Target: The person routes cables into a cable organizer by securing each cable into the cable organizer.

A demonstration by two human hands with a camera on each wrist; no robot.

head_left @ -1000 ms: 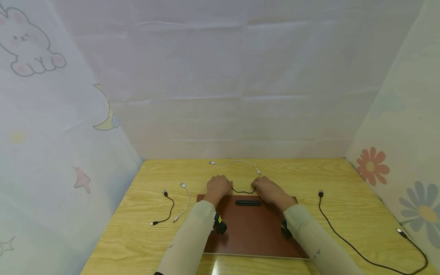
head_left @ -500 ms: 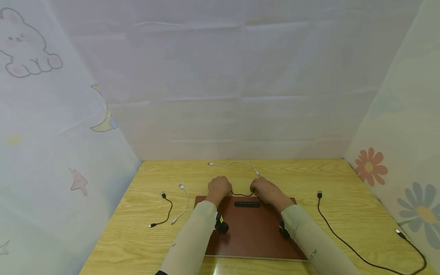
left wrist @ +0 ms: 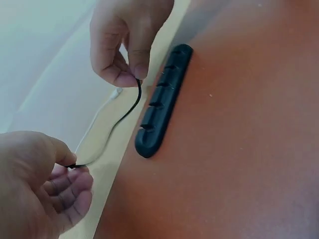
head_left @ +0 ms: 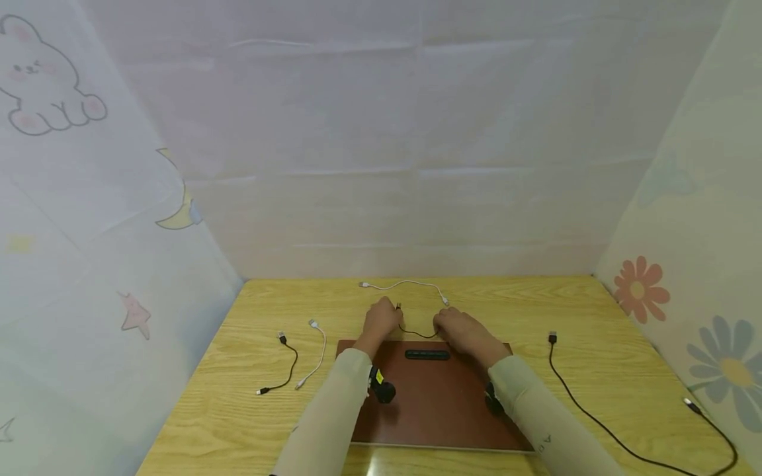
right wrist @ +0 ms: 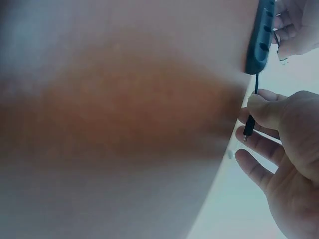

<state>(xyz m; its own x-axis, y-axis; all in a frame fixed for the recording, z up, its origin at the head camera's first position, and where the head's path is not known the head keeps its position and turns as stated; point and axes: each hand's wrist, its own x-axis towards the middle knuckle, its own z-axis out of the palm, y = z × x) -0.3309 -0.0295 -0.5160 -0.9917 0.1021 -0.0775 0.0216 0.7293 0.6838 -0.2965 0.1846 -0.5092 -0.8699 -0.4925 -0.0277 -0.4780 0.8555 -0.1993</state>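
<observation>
A short black USB cable [head_left: 419, 334] is stretched between both hands beyond the far edge of a brown board [head_left: 440, 403]. My left hand [head_left: 381, 319] pinches one end between thumb and fingers, with the plug [head_left: 399, 306] poking up past the fingertips. At the other end, my right hand [right wrist: 299, 149] pinches the cable just behind its small black connector [right wrist: 249, 124], which points back toward the palm. Close below the cable, a dark cable holder strip [left wrist: 164, 99] with several notches lies along the board's far edge; neither hand touches it.
A white cable [head_left: 411, 281] lies at the back of the wooden table [head_left: 524, 301]. On the left are a short black cable [head_left: 296, 360] and another white cable [head_left: 324, 347]. A longer black cable [head_left: 586, 413] curves along the right side.
My left hand has turned and lifted slightly, so its plug now shows above the fingers. The cable's sag has shifted a little; my right hand stays nearly in place.
</observation>
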